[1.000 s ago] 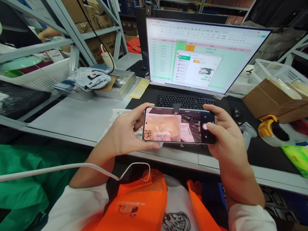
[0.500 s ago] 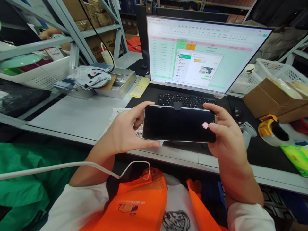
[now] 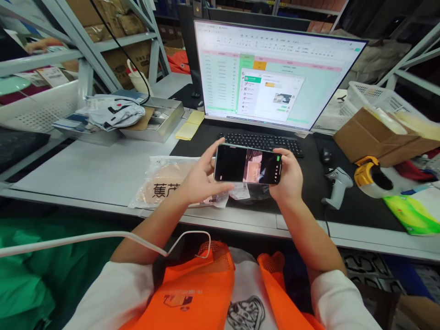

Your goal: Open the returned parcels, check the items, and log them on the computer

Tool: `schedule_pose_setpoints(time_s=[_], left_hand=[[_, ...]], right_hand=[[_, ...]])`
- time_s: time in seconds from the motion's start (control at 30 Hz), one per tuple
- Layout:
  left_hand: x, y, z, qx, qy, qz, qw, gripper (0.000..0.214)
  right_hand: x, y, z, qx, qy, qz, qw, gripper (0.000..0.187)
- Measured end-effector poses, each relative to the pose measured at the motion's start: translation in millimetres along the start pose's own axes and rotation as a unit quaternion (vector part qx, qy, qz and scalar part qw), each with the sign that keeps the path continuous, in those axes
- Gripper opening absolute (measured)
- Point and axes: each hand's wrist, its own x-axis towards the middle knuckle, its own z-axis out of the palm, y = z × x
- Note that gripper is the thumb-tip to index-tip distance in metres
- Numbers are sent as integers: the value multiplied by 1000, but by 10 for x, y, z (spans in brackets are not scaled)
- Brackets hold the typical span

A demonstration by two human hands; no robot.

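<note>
Both hands gripped the phone [image 3: 247, 164] level above the clear packet [image 3: 165, 183] on the desk: left hand [image 3: 199, 181] pinching its left end, right hand [image 3: 290, 176] curled round the right. Photographing seemed underway, apparently mid-review; next needed a steady thumb tap.

A single view is on record, taken from a camera worn on the person's head. It faces forward and tilts downward across a desk [image 3: 103, 169] at close range. The wearer's own chest and orange vest [image 3: 192, 298] fill the frame at 6 o'clock, directly beneath the lens. Both forearms run up from there toward centre, where the left hand [image 3: 197, 181] and right hand [image 3: 290, 178] sit near the lens. A monitor [image 3: 275, 73] stands at 12 o'clock, farther off, facing the camera. Shelving [image 3: 85, 50] occupies 10 o'clock; a white basket [image 3: 374, 98] lies at 2 o'clock. Straight edges bow toward the borders. With only one view, no overlap exists.
</note>
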Motion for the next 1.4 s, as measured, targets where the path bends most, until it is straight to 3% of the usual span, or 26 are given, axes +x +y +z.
schedule_pose_setpoints(time_s=[0.13, 0.23, 0.37, 0.43, 0.53, 0.7, 0.83, 0.97, 1.07, 1.27, 1.4], left_hand=[[276, -239, 512, -240, 26, -26, 970, 72], [468, -310, 845, -383, 43, -45, 922, 58], [677, -404, 919, -482, 166, -139, 849, 52], [734, -463, 851, -491, 183, -189, 830, 53], [732, -544, 776, -471, 181, -200, 840, 56], [608, -626, 812, -444, 174, -208, 854, 54], [515, -645, 848, -486, 80, -221, 842, 62], [453, -648, 855, -480, -34, -254, 839, 84], [426, -659, 853, -452, -75, -275, 845, 100], [399, -757, 846, -375, -77, -252, 889, 105], [388, -810, 848, -361, -78, -237, 899, 107]], right_hand=[[169, 311, 66, 105, 77, 15, 991, 23], [148, 490, 125, 147, 74, 21, 986, 29], [99, 647, 36, 42, -33, 42, 998, 32], [129, 696, -76, -54, -73, 29, 995, 27], [190, 759, -237, -148, -95, -18, 984, 28], [158, 844, -344, -125, -112, -19, 986, 45], [77, 853, -311, -105, -143, 4, 984, 61], [37, 848, -281, -75, -94, 12, 993, 53], [34, 848, -293, -75, -76, 2, 994, 56], [56, 802, -311, -62, -108, 54, 991, 61], [60, 772, -309, -78, -107, 38, 990, 57]])
